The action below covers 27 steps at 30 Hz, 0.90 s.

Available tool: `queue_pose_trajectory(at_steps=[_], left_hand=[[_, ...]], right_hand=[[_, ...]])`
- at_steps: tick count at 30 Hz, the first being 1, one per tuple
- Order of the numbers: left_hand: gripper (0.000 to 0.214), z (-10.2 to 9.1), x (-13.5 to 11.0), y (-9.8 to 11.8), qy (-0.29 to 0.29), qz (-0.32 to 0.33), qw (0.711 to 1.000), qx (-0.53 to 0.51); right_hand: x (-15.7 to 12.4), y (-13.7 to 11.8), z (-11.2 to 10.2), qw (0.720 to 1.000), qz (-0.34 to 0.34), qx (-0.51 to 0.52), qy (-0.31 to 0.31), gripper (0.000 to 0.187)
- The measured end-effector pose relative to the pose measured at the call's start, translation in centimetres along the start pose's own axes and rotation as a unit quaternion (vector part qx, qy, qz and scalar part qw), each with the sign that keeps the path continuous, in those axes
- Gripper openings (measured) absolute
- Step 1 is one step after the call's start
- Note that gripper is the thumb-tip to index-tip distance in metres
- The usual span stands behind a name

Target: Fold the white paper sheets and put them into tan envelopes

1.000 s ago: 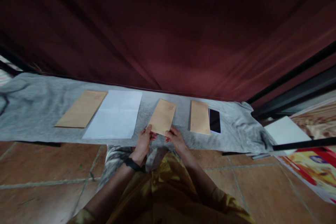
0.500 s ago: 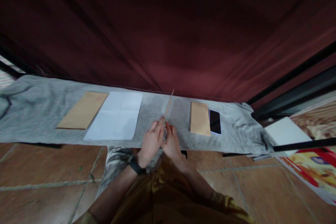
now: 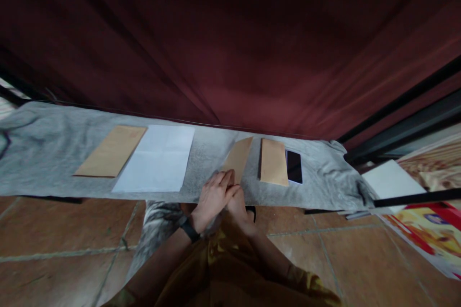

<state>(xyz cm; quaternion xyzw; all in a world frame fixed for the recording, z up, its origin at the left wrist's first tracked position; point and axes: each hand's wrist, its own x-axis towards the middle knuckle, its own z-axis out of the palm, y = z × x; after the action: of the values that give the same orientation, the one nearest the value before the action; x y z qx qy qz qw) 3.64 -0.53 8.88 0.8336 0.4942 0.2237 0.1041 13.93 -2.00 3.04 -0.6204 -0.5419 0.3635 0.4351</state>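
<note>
A brown paper envelope (image 3: 239,154) is held near the front edge of the cloth-covered surface, tilted so that its broad face shows. My left hand (image 3: 213,195) has its fingers closed over the near end of this envelope. Close against it, my right hand (image 3: 236,201) pinches the same end, and the fingers of both hands meet there. That near end is hidden behind the fingers. To the right lies a stack of brown envelopes (image 3: 274,162), with a dark-screened phone (image 3: 294,167) beside it.
White paper sheets (image 3: 156,160) lie left of my hands, partly beside another brown envelope (image 3: 111,151). Grey cloth (image 3: 324,172) covers the narrow surface. A dark red curtain (image 3: 230,67) hangs behind it. Black metal bars (image 3: 414,199) stand at the right.
The envelope has turned from edge-on to showing its broad face, and its far end has moved lower and to the right. Both hands have moved slightly nearer to my body.
</note>
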Motion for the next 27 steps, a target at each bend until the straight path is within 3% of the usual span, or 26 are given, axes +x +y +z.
queue_pose_trajectory(at_steps=[4,7,9,14,16,20,23,27], left_hand=[[0.049,1.1,-1.1,-2.1,0.032,-0.073,0.993,-0.087],[0.051,2.2,-1.4,-3.7,0.056,-0.160,0.965,-0.199],[0.056,2.8,-1.3,-4.3,0.046,-0.221,0.929,-0.292],[0.076,3.4,-0.7,-4.4,0.024,-0.324,0.798,-0.507],[0.078,3.5,-0.3,-4.3,0.029,-0.336,0.778,-0.530],[0.075,3.7,0.5,-4.5,0.025,-0.334,0.803,-0.493],[0.073,4.0,0.9,-5.1,0.010,-0.324,0.828,-0.457],[0.074,4.4,1.0,-5.6,-0.008,-0.314,0.847,-0.430]], right_hand=[[-0.3,0.4,-0.2,0.993,0.069,0.080,0.053,0.032],[-0.2,0.8,-0.2,0.976,0.131,0.159,0.067,0.030],[-0.1,0.9,-0.2,0.961,0.159,0.217,0.065,0.028],[0.4,0.6,-0.4,0.940,0.183,0.285,0.042,0.033],[0.5,0.5,-0.8,0.930,0.194,0.309,0.032,0.037],[0.4,0.3,-1.7,0.898,0.232,0.373,0.025,0.038],[0.2,0.5,-2.5,0.877,0.245,0.410,0.055,0.035],[0.1,1.2,-3.9,0.890,0.225,0.387,0.083,0.031]])
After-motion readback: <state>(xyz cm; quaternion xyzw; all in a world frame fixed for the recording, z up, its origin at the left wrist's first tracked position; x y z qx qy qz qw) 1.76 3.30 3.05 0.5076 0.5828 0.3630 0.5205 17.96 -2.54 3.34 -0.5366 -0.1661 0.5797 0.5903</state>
